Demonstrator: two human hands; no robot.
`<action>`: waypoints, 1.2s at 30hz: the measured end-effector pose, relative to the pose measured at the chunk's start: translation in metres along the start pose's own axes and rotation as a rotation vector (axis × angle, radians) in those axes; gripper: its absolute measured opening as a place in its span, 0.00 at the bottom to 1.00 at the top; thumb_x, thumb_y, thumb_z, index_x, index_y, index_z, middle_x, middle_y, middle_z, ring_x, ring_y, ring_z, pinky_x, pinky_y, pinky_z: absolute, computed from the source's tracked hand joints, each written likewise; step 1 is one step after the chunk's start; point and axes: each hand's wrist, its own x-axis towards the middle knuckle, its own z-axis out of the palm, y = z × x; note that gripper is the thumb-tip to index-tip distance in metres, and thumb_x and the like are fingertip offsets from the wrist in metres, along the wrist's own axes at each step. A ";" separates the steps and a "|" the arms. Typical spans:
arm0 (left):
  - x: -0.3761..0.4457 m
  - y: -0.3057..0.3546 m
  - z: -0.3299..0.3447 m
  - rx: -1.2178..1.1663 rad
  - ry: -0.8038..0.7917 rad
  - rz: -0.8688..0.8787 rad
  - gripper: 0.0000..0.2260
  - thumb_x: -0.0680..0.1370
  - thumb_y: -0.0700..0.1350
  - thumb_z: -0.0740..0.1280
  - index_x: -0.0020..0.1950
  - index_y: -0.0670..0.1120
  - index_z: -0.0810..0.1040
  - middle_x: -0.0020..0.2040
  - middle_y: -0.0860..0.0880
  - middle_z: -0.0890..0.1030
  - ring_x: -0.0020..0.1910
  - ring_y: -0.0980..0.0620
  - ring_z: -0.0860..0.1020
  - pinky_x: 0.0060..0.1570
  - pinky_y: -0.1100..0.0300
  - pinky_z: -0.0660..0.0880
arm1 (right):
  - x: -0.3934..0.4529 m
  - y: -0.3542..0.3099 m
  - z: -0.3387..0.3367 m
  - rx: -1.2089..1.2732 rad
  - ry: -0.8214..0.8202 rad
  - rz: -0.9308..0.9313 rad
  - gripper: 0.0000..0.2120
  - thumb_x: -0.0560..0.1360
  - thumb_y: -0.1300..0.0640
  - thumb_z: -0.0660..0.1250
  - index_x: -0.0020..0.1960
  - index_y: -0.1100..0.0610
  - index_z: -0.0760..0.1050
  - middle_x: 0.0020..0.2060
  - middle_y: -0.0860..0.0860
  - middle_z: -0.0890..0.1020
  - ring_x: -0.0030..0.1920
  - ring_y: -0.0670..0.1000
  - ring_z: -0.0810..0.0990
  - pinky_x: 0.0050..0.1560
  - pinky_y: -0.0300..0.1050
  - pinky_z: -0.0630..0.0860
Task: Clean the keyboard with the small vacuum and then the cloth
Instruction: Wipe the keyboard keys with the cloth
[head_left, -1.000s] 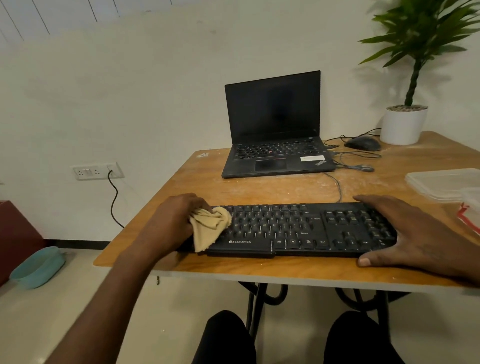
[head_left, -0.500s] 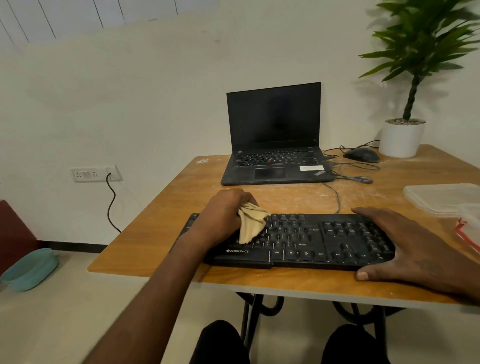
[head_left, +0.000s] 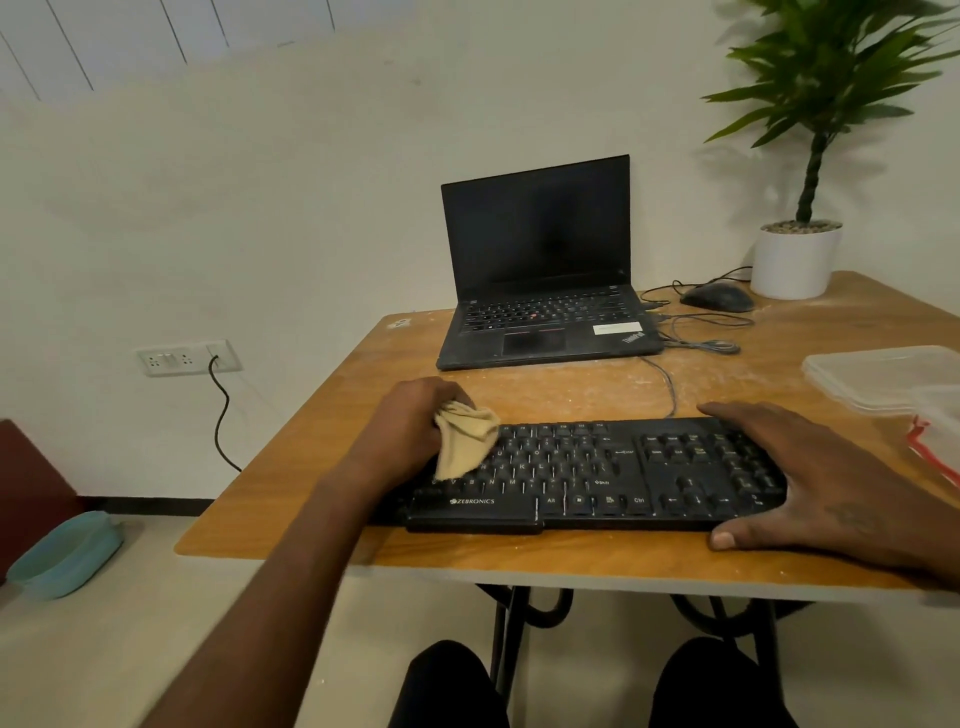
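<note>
The small tan cloth (head_left: 466, 439) has been moved along the keys, from the left end of the flat black plastic keyboard (head_left: 597, 475) to a spot nearer its middle, and up toward the back rows. The keyboard has stayed in its place near the front edge of the brown wooden bench (head_left: 322, 462).

The cloth is bunched up and gripped by the left hand (head_left: 410, 431), with the fingers curled round it, and a loose corner is left hanging on the letter keys. The right end of the keyboard is pressed down by the right hand (head_left: 810, 480), with its fingers spread flat over the number keys and the thumb at the front edge.

The wiping step seems to be under way. No small vacuum can be seen. To be done well, the cloth should be pushed slowly along each row, with light pressure, so the keys are not popped off. The keyboard should be held firmly so it is not slid about. The right end under the flat hand looks not yet wiped.

Farther back, an open black laptop (head_left: 545, 270) is stood on the bench.
</note>
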 end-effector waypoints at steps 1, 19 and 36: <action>0.004 0.008 0.004 -0.021 -0.001 0.021 0.12 0.77 0.33 0.71 0.54 0.47 0.87 0.51 0.51 0.86 0.49 0.55 0.79 0.46 0.59 0.74 | 0.000 -0.001 0.000 -0.002 -0.002 0.002 0.55 0.50 0.15 0.67 0.70 0.23 0.43 0.70 0.38 0.65 0.65 0.42 0.67 0.66 0.49 0.72; -0.009 -0.018 -0.009 0.086 -0.006 -0.047 0.18 0.75 0.28 0.68 0.57 0.47 0.86 0.54 0.49 0.85 0.51 0.51 0.79 0.44 0.63 0.72 | 0.000 0.003 -0.001 0.036 -0.029 -0.009 0.57 0.51 0.17 0.69 0.72 0.23 0.42 0.71 0.37 0.62 0.65 0.40 0.64 0.66 0.46 0.70; 0.000 -0.004 -0.003 0.072 -0.004 -0.034 0.18 0.75 0.28 0.68 0.56 0.48 0.87 0.53 0.47 0.87 0.53 0.48 0.81 0.52 0.50 0.80 | -0.005 0.012 -0.005 0.087 -0.045 -0.027 0.58 0.52 0.18 0.70 0.71 0.22 0.39 0.68 0.30 0.56 0.67 0.35 0.58 0.67 0.44 0.67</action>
